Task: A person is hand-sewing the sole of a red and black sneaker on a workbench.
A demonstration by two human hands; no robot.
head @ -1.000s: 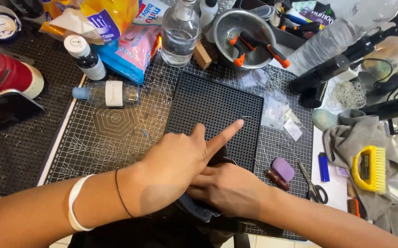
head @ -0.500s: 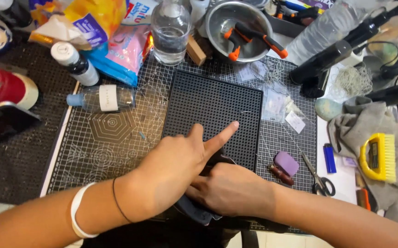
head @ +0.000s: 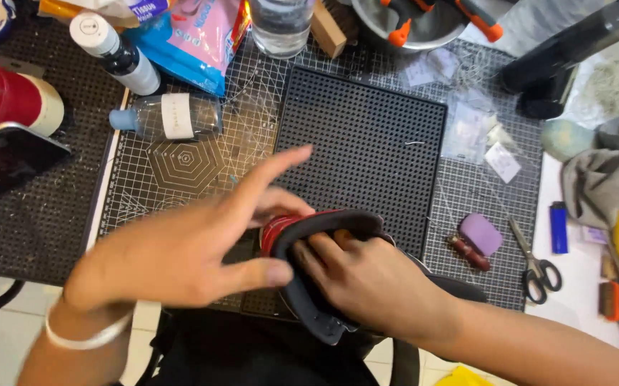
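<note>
The dark shoe upper [head: 323, 286], grey-black with a red lining at its opening, sits at the near edge of the counter [head: 581, 275], partly over the black studded mat [head: 366, 143] and partly over the person's lap. The right hand [head: 373, 282] is pushed into its opening, with the fingers bent and closed on the collar rim, probably to keep the soft piece open and steady. The left hand [head: 195, 246] is just beside it on the left, with fingers spread apart and holding nothing; the thumb comes close to the rim, but I cannot tell if it touches.

Under the mat is a grey gridded cutting mat [head: 188, 164]. On it, a small clear bottle [head: 166, 118] lies on its side, well apart from the hands. To the right are a purple eraser-like block [head: 482, 234], scissors [head: 534, 264] and a blue lighter [head: 558, 227], near enough to reach.
</note>
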